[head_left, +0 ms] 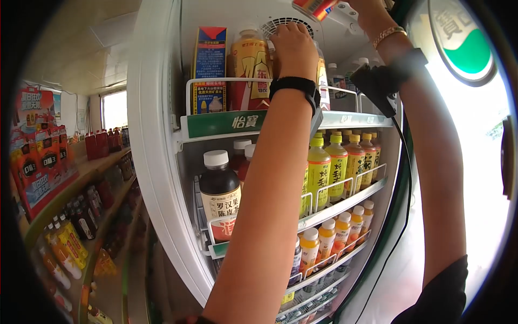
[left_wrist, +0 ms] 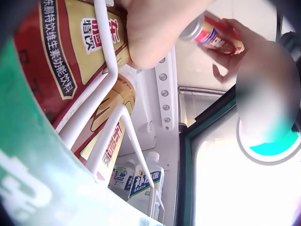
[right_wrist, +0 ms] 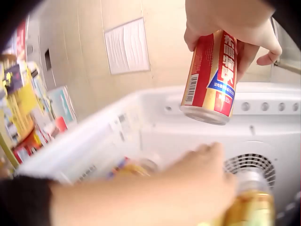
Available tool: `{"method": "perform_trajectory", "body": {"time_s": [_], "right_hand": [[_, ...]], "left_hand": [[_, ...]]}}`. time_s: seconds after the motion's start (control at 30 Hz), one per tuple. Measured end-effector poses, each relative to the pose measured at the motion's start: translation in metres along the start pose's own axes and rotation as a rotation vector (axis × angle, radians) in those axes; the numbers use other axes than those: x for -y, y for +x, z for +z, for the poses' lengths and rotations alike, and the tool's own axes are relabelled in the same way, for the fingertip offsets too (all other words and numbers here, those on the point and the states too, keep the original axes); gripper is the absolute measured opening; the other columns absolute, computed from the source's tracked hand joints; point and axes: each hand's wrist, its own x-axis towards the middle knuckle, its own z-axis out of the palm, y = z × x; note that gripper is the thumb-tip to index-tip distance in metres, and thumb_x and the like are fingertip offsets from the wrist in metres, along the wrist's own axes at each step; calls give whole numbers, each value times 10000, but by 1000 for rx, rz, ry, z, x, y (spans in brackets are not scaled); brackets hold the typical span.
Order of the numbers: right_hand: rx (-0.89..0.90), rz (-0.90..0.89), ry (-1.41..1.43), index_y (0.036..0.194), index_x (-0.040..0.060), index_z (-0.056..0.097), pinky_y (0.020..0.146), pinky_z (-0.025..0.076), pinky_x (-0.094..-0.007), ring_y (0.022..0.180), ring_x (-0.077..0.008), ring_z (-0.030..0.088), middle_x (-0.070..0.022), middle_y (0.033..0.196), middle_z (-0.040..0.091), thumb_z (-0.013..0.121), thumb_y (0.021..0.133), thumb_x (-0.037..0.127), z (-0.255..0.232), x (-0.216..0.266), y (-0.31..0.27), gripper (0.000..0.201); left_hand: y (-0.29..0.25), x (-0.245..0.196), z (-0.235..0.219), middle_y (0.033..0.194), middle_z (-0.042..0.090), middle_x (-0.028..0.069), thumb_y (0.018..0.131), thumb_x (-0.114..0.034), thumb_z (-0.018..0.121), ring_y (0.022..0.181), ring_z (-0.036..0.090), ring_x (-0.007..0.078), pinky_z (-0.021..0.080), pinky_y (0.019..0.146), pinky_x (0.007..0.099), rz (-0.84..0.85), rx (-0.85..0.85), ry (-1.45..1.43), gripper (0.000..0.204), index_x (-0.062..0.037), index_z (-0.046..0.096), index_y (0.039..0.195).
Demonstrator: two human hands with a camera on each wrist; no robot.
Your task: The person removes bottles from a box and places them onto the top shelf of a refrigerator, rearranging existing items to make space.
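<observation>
An open drinks fridge fills the head view. My left hand (head_left: 294, 46) reaches onto the top shelf (head_left: 216, 81), its fingers curled over the top of a gold-and-red bottle (left_wrist: 89, 52), with its palm (left_wrist: 155, 28) against the bottle. From the right wrist view the left hand (right_wrist: 197, 174) lies beside a gold bottle (right_wrist: 249, 207) in front of the fan grille. My right hand (head_left: 367, 11) is raised above the shelf and grips a red can (head_left: 315, 6), also the red can (right_wrist: 211, 77) held upside down by its upper end.
A blue carton (head_left: 209, 70) stands left on the top shelf. Below are a dark bottle (head_left: 220, 191), yellow bottles (head_left: 329, 167) and orange bottles (head_left: 334, 232). The fridge door (head_left: 464, 43) stands open at right. Store shelves (head_left: 70, 237) with drinks run along the left.
</observation>
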Motion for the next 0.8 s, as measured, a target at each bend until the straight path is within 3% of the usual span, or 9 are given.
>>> {"method": "perform_trajectory", "body": {"time_s": [0.07,0.13,0.2,0.27,0.33,0.43,0.57,0.63,0.8], "right_hand": [[73,5,58,922,-40,592,653,461,-282,710,-177,587,-103,797,612,688,712,353,22,15,-3,455],[320,-132,166,928,-64,581,670,460,-298,750,-192,583,-132,854,608,694,692,384,45,33,-32,518],[250,155,-169,962,-77,559,706,461,-308,828,-209,576,-155,923,597,696,667,428,73,45,-44,600],[408,122,-150,1052,-117,497,780,449,-328,924,-247,568,-188,994,576,689,646,473,92,35,-56,742],[544,105,-175,1065,-106,494,804,442,-333,944,-255,564,-223,1030,558,661,688,439,92,46,-80,683],[606,59,-210,983,-39,568,763,489,-365,865,-249,623,-159,943,622,713,579,506,122,9,-64,695],[664,43,-177,943,-51,591,751,501,-336,817,-235,628,-150,891,630,726,563,492,124,5,-64,676],[747,-55,-351,1013,-69,540,775,494,-335,856,-267,615,-181,939,607,737,546,469,123,9,-65,740],[662,-161,-435,1144,-79,417,779,489,-343,918,-306,585,-224,1009,558,744,514,468,133,8,-70,897]], "left_hand": [[1,0,1,998,530,94,729,-211,570,972,497,256,456,720,420,-9,-24,-34,329,-25,534,999],[1,-2,2,1000,531,80,728,-242,577,973,494,256,453,718,409,-35,-22,21,359,-46,534,1026],[0,-3,-2,1015,526,43,818,-267,478,968,470,234,380,790,415,-65,56,11,312,-92,547,1067],[-8,5,-10,1007,545,45,811,-272,484,1015,463,243,367,802,420,-66,-40,-116,286,-110,566,1032],[-4,10,-7,1014,542,49,809,-274,486,1017,463,247,370,802,420,-61,-38,-100,293,-107,563,1037],[0,13,-7,1024,537,56,807,-279,489,1020,463,252,375,803,421,-42,-43,-81,303,-102,557,1044],[5,20,-16,1038,530,64,804,-285,493,1025,463,258,382,805,422,-36,-50,-56,318,-96,550,1053],[6,23,-15,1045,527,69,803,-287,495,1027,463,261,385,805,423,-30,-49,-44,325,-92,546,1058],[10,35,-18,1062,518,79,799,-295,500,1032,463,269,394,807,424,-15,-48,1,345,-85,537,1070]]}}
